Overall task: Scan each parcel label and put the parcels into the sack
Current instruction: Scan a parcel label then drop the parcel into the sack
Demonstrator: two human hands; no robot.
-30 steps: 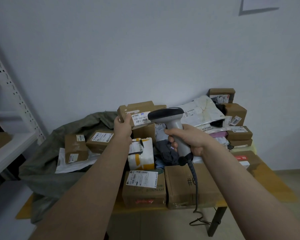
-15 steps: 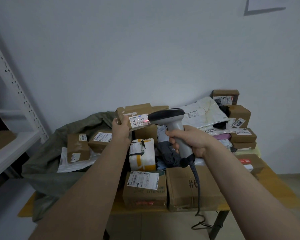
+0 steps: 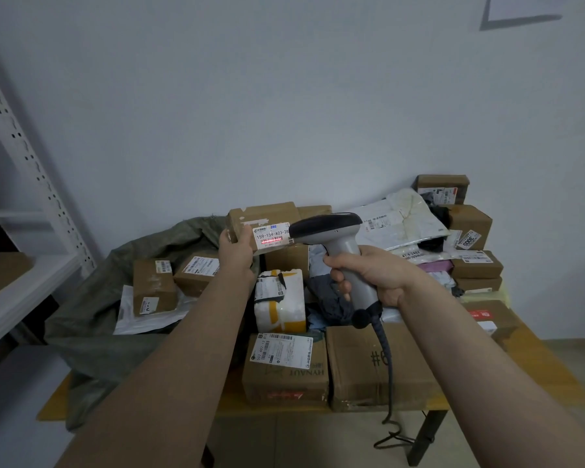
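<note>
Where the grey handheld barcode scanner [image 3: 328, 231] overlaps it, the right end of the white label [image 3: 271, 236] is hidden. The left grip [image 3: 237, 251] clamps this brown cardboard parcel [image 3: 260, 216] above the wooden counter [image 3: 534, 342]. The right grip [image 3: 368, 275] wraps the scanner's handle, and the crumpled green sack [image 3: 92, 332] lies to the left.

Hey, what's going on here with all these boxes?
A person is scanning parcels. The left hand holds a small cardboard parcel, and the right hand aims a corded scanner at its label, where a red scan line shows. A green sack lies open on the left of the table with a few parcels on it; many more are piled alongside.
</note>
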